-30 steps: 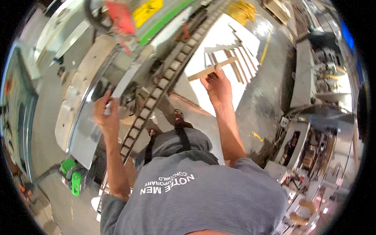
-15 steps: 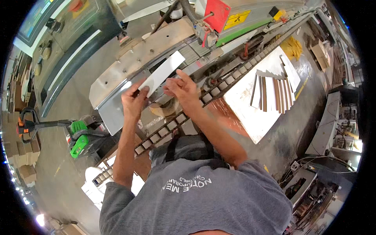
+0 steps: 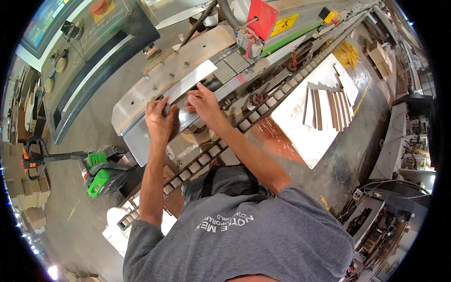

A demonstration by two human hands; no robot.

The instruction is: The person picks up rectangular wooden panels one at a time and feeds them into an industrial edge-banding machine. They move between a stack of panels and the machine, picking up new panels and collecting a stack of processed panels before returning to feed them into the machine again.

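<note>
A long white strip (image 3: 193,77) lies slanting on the metal bed of a machine, along the near side of its raised guide plate (image 3: 155,77). My left hand (image 3: 159,120) is at the strip's near left end, with fingers and thumb apart. Its fingertips touch the strip or the bed beside it; I cannot tell which. To its right, my right hand (image 3: 205,104) hovers over or rests on the strip's near edge. Its index finger is stretched out, the others are bent, and nothing shows in its grasp.
A conveyor chain of pale pads (image 3: 253,116) runs past in front of me. Several narrow white and brown strips (image 3: 329,108) lie on a white board (image 3: 300,141) at right. A control panel (image 3: 89,61) stands at far left, a green-and-black pallet jack (image 3: 98,174) nearer.
The white strip has gone from being held up, tilted, in my left hand to lying along the guide plate. My left fingers have loosened, and my right hand has moved slightly left.
</note>
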